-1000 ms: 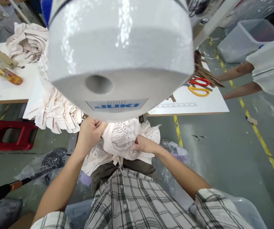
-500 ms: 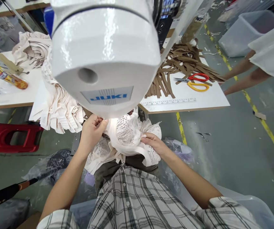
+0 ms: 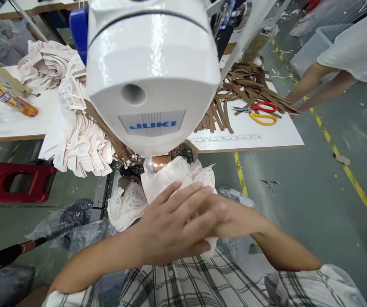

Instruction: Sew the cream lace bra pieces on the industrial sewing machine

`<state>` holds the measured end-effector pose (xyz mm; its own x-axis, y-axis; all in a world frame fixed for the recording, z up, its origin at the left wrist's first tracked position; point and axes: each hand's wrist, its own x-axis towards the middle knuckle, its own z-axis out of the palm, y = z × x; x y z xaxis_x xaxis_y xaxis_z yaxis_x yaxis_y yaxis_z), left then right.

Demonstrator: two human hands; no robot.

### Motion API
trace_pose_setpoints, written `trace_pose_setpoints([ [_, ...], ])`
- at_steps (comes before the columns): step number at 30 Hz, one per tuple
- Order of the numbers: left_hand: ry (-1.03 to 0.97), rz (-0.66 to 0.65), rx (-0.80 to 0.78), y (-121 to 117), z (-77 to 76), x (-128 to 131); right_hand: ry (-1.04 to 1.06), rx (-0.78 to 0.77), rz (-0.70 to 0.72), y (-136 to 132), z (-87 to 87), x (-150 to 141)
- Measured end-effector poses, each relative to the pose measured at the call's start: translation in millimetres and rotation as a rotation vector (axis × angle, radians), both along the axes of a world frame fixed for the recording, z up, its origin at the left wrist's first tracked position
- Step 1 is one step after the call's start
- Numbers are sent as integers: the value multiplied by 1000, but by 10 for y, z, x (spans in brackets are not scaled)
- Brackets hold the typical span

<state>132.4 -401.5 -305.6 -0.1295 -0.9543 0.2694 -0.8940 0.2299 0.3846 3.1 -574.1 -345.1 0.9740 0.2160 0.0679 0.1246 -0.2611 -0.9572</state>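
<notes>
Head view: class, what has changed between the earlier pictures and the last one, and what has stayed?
The left hand has left the cloth edge beneath the sewing machine, moving right and towards the body, across the blurred right hand. A copper-coloured cylinder now shows below the machine. Whether either hand grips the pale cloth is hidden. The scissors stay on the white table.

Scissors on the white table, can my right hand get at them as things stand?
Probably yes: the scissors lie with handles uncovered, and nothing visible blocks the way from your right hand, though your left hand overlaps it in view.
</notes>
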Motion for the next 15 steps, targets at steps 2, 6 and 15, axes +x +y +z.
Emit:
trace_pose_setpoints([
  [2, 102, 42, 360, -1, 4, 54, -35, -108, 86, 44, 151, 21],
  [6, 311, 293, 528, 37, -106, 310, 22, -285, -135, 60, 244, 102],
  [15, 394, 482, 304, -96, -108, 677, 20, -278, -391, -108, 109, 571],
])
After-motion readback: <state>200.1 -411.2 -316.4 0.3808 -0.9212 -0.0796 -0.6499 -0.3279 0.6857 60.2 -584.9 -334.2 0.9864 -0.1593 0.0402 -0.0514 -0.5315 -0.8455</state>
